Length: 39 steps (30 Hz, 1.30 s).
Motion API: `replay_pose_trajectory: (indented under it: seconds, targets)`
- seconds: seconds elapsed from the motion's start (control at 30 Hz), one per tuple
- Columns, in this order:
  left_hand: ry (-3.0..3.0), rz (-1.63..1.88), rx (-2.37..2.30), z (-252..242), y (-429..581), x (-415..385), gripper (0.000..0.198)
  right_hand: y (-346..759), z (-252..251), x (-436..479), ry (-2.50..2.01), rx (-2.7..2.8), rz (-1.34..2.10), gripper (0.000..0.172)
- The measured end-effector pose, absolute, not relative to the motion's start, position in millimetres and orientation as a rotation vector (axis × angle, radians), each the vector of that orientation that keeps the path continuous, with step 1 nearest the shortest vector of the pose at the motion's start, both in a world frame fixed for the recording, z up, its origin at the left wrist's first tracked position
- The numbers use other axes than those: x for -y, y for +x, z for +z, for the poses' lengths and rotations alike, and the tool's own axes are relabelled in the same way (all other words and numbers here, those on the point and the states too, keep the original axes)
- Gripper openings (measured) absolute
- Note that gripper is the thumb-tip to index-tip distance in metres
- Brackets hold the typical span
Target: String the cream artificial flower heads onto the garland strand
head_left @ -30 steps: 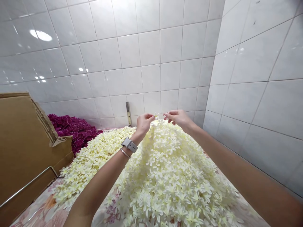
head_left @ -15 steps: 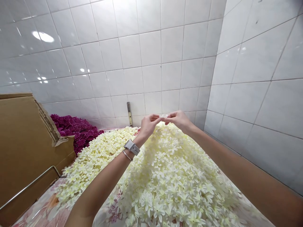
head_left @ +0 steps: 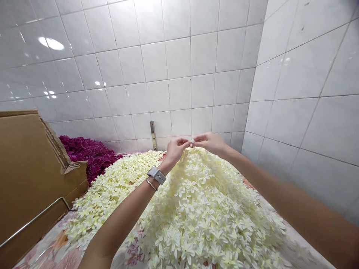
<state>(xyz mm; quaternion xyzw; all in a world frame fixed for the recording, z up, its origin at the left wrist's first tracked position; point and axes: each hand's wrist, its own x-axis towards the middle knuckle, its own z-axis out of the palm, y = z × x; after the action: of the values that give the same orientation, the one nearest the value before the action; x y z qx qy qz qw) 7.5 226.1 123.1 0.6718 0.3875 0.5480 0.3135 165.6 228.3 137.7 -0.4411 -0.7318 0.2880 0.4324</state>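
Observation:
Over the far end of a heap of white-yellow artificial flowers, my two hands meet fingertip to fingertip. Between them is a small white flower, partly covered by the fingers. My left hand, with a grey-strapped watch and a thin bangle on the wrist, pinches it from the left. From the right, my right hand closes thumb and fingers on it; this hand is slightly blurred.
A cardboard box stands at the left, with a bent metal rod in front. Behind it lie purple flowers. A floral cloth lies under the heap. A metal strip leans on the tiled wall.
My right hand has shifted slightly and its fingers have moved around the small white flower. My left hand stays almost in place. The heap looks the same.

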Motion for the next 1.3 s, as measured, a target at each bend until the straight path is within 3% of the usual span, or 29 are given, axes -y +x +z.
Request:
replay_pose_trajectory:
  seconds: [0.1, 0.3, 0.53, 0.83, 1.17, 1.3]
  targets:
    - [1.789, 1.438, -1.007, 124.2, 8.5, -225.0, 0.015, 163.8, 135.3, -230.8, -1.081, 1.791, 0.723, 0.021]
    - [1.735, 1.507, -1.098, 128.0, 2.0, -232.3, 0.007, 168.3, 134.8, -231.5, -1.143, 1.662, 0.682, 0.028]
    - [1.671, 1.53, -1.2, 127.5, -3.2, -233.1, 0.009, 167.8, 139.3, -228.9, -1.16, 1.652, 0.687, 0.021]
    - [1.814, 1.442, -1.116, 132.1, -7.0, -225.8, 0.024, 164.0, 138.6, -230.5, -1.09, 1.683, 0.616, 0.042]
    - [1.947, 1.386, -1.044, 134.5, -1.6, -227.4, 0.008, 159.1, 138.3, -227.7, -1.164, 1.737, 0.504, 0.056]
    - [1.961, 1.417, -1.217, 133.7, -8.8, -234.3, 0.014, 159.4, 143.1, -230.0, -1.25, 1.813, 0.38, 0.053]
